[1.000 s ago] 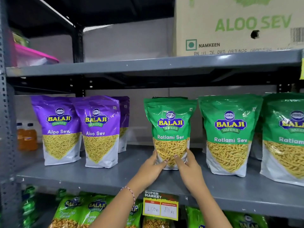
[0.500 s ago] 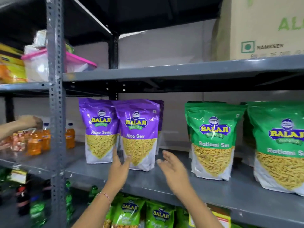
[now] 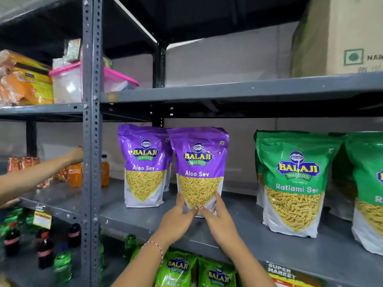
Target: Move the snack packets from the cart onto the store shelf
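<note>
1. Grey steel shelf [image 3: 248,230] carries the stock: at the far left another person's arm [image 3: 37,175] reaches among orange bottles [image 3: 75,176] in the next bay, no part of this job.
2. Right of the upright post stand 2 purple Aloo Sev packets; the left purple packet [image 3: 144,166] rests untouched just beside the right Aloo Sev packet [image 3: 199,168], their top corners overlapping.
3. Both hands clasp that packet's base – left hand [image 3: 178,221] on its left lower edge, right hand [image 3: 219,219] on its right, fingers curled around it, thumbs nearly meeting in front.
4. Green Ratlami Sev packets [image 3: 294,183] stand well apart further right.
5. Judged step: straightening a packet already on the shelf. Next it needs squaring upright and facing forward, then letting go gently so it does not tip.
6. Against 0.5 s ago – both hands hovered open before this packet, fingers spread; now they grip it. 1 s ago they held a green one.
</note>
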{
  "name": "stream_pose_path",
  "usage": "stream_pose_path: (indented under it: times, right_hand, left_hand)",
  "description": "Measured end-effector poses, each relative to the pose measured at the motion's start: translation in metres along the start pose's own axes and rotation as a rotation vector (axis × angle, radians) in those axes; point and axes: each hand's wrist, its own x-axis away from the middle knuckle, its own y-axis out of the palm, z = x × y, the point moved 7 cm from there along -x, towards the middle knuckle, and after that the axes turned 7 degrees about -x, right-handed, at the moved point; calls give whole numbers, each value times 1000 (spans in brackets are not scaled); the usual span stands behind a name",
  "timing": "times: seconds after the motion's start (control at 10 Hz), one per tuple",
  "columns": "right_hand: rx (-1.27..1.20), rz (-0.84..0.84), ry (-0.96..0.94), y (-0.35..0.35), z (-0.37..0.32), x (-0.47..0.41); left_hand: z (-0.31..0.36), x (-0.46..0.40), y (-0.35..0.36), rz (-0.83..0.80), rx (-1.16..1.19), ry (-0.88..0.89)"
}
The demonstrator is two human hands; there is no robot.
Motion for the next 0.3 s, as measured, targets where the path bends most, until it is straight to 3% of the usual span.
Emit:
stream_pose_path:
  times: [0.1, 0.2, 0.3]
  right_hand:
    - [13, 11, -14, -2, -1, 2]
    - [48, 78, -38, -5, -14, 10]
    - [104, 245, -187, -30, -41, 33]
  left_hand:
    - [0, 2, 4, -30, -6, 6]
    - [7, 4, 1, 62, 8, 63]
    - [22, 17, -1, 281, -103, 229]
